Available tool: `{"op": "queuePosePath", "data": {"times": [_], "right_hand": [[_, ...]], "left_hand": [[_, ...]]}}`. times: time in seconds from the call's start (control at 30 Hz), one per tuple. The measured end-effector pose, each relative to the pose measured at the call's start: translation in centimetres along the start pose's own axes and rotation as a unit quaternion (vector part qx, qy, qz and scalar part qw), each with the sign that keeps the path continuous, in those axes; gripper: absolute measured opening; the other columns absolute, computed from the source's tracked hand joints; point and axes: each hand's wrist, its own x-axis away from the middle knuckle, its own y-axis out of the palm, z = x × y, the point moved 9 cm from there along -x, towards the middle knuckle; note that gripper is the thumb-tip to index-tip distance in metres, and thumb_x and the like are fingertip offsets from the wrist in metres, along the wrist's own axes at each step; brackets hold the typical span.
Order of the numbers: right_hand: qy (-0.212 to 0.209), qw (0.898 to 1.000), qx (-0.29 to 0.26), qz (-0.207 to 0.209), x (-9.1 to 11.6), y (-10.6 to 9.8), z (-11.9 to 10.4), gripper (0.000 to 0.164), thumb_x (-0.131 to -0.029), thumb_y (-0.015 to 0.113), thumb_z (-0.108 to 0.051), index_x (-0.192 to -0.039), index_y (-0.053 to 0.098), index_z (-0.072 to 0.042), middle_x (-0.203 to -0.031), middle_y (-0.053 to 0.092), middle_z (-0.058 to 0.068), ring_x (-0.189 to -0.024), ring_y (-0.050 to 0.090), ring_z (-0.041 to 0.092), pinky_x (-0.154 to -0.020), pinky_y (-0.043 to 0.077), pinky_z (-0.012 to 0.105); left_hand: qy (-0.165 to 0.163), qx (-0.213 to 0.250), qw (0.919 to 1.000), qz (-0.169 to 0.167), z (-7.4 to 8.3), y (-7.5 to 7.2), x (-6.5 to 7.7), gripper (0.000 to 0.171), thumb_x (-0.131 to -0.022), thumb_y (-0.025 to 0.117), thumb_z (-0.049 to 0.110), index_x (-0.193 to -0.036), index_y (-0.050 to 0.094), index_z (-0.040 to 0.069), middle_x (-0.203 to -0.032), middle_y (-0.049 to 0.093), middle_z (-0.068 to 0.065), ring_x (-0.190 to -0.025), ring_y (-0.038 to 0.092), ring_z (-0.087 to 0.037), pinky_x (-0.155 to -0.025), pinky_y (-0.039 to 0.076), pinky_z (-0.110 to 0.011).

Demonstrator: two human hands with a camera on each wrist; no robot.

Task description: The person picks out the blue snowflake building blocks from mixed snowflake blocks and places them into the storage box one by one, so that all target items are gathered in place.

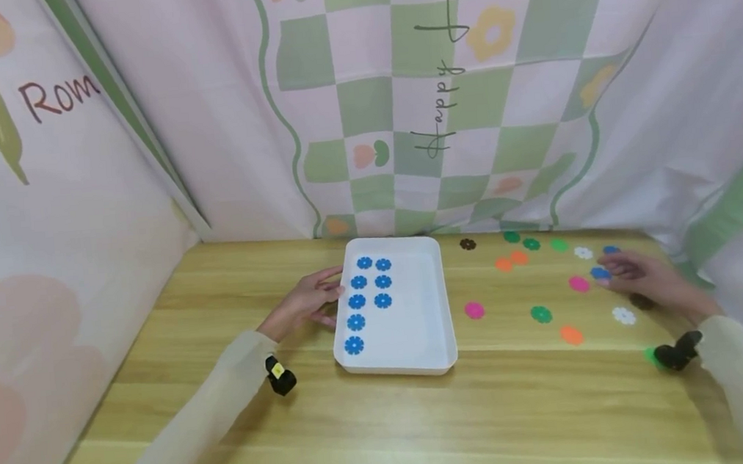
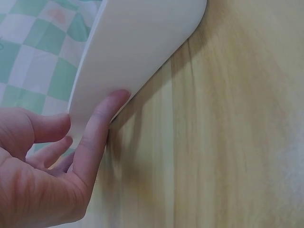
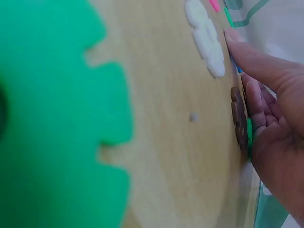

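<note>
A white tray [image 1: 420,331] stands on the wooden table, with two columns of blue flower-shaped discs [image 1: 356,322] in its left part. My left hand [image 1: 304,297] is at the tray's left side. Its fingers are extended, and one fingertip touches the outer wall [image 2: 137,42] in the left wrist view. Over at the right, my right hand [image 1: 644,282] has its thumb and fingers at a blue flower-shaped disc [image 1: 600,273], which it appears to pinch; in the right wrist view the thumb largely hides this disc. Another blue disc [image 1: 610,249] lies just beyond.
Loose flower-shaped discs lie right of the tray: pink [image 1: 474,311], dark green [image 1: 541,314], orange [image 1: 571,334], white [image 1: 623,315], brown [image 1: 468,244] and others. A green disc [image 3: 57,118] looms close in the right wrist view. Patterned curtains [image 1: 367,107] border the table's back.
</note>
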Motion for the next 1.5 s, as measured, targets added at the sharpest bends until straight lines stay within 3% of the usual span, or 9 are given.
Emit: {"op": "queuePosePath", "data": {"times": [0.43, 0.67, 0.87, 1.07, 1.17, 1.3, 1.37, 1.43, 1.5], "right_hand": [[0.014, 0.999, 0.029, -0.002, 0.0, -0.5, -0.8, 0.047, -0.103, 0.07, -0.021, -0.139, 0.058, 0.005, -0.115, 0.073, 0.01, -0.093, 0.061, -0.01, -0.078, 0.053, 0.01], [0.007, 0.999, 0.051, 0.004, -0.2, -0.8, -1.3, 0.049, -0.099, 0.073, -0.016, -0.136, 0.057, 0.011, -0.118, 0.069, 0.029, -0.091, 0.056, -0.015, -0.076, 0.049, 0.007], [-0.019, 0.999, 0.038, 0.019, -0.9, -1.0, -3.0, 0.03, -0.096, 0.076, -0.008, -0.118, 0.065, 0.01, -0.1, 0.075, 0.012, -0.086, 0.061, -0.01, -0.072, 0.055, 0.013], [0.027, 0.999, -0.017, 0.024, -1.6, -1.2, -4.6, 0.036, -0.104, 0.068, -0.019, -0.126, 0.06, 0.009, -0.097, 0.073, -0.016, -0.086, 0.066, -0.005, -0.072, 0.059, 0.018], [0.04, 0.999, 0.013, 0.028, -1.8, -0.8, -6.5, 0.045, -0.104, 0.068, -0.034, -0.134, 0.063, -0.001, -0.109, 0.078, -0.006, -0.091, 0.06, -0.012, -0.08, 0.057, 0.019], [0.037, 0.999, -0.02, -0.003, -2.3, 0.7, -9.7, 0.051, -0.105, 0.066, -0.037, -0.142, 0.059, -0.004, -0.123, 0.077, 0.007, -0.1, 0.069, -0.004, -0.092, 0.056, 0.025], [0.04, 0.996, -0.08, -0.026, -2.9, 1.8, -11.1, 0.053, -0.105, 0.066, -0.033, -0.144, 0.055, 0.002, -0.118, 0.079, 0.001, -0.102, 0.074, 0.006, -0.094, 0.057, 0.024], [0.038, 0.987, -0.151, -0.044, -3.7, 2.9, -12.5, 0.053, -0.105, 0.066, -0.024, -0.143, 0.052, 0.01, -0.113, 0.08, 0.0, -0.102, 0.076, 0.011, -0.091, 0.059, 0.016], [0.043, 0.974, -0.215, -0.056, -4.5, 3.9, -13.6, 0.052, -0.105, 0.067, -0.017, -0.142, 0.049, 0.015, -0.11, 0.08, -0.001, -0.101, 0.077, 0.012, -0.092, 0.061, 0.02]], "left_hand": [[-0.001, -0.004, 1.0, 0.004, 0.1, 0.0, 0.2, 0.059, -0.109, 0.055, 0.011, -0.164, 0.036, 0.02, -0.165, 0.04, -0.019, -0.137, 0.055, -0.042, -0.077, 0.068, -0.042], [0.006, -0.018, 0.9998, -0.01, 0.0, 0.4, -0.1, 0.058, -0.11, 0.055, 0.012, -0.164, 0.036, 0.019, -0.164, 0.04, -0.022, -0.136, 0.057, -0.042, -0.077, 0.068, -0.042], [0.009, -0.027, 0.9996, -0.005, 0.2, 0.1, 0.2, 0.058, -0.11, 0.054, 0.012, -0.164, 0.036, 0.018, -0.163, 0.041, -0.023, -0.137, 0.056, -0.043, -0.075, 0.068, -0.041], [0.006, -0.033, 0.9994, 0.006, 0.3, 0.0, 0.4, 0.058, -0.11, 0.055, 0.013, -0.164, 0.037, 0.021, -0.164, 0.041, -0.021, -0.136, 0.057, -0.041, -0.075, 0.068, -0.039], [0.005, -0.031, 0.9995, 0.009, 0.1, -0.1, 0.4, 0.058, -0.109, 0.056, 0.012, -0.163, 0.038, 0.021, -0.163, 0.042, -0.021, -0.135, 0.058, -0.04, -0.073, 0.068, -0.039], [0.007, -0.019, 0.9998, 0.004, -0.1, 0.0, 0.3, 0.058, -0.109, 0.055, 0.011, -0.164, 0.037, 0.019, -0.163, 0.041, -0.022, -0.135, 0.058, -0.041, -0.074, 0.068, -0.04], [0.007, -0.015, 0.9999, 0.002, 0.0, 0.0, 0.3, 0.058, -0.109, 0.055, 0.011, -0.164, 0.037, 0.019, -0.163, 0.041, -0.022, -0.134, 0.059, -0.041, -0.075, 0.068, -0.04], [0.007, -0.012, 0.9999, 0.0, 0.1, 0.1, 0.3, 0.058, -0.109, 0.055, 0.011, -0.164, 0.037, 0.018, -0.163, 0.041, -0.022, -0.133, 0.059, -0.041, -0.076, 0.068, -0.04], [0.008, -0.014, 0.9999, -0.001, 0.3, 0.2, 0.3, 0.058, -0.109, 0.055, 0.011, -0.164, 0.037, 0.019, -0.163, 0.042, -0.022, -0.133, 0.059, -0.041, -0.076, 0.068, -0.04]]}}
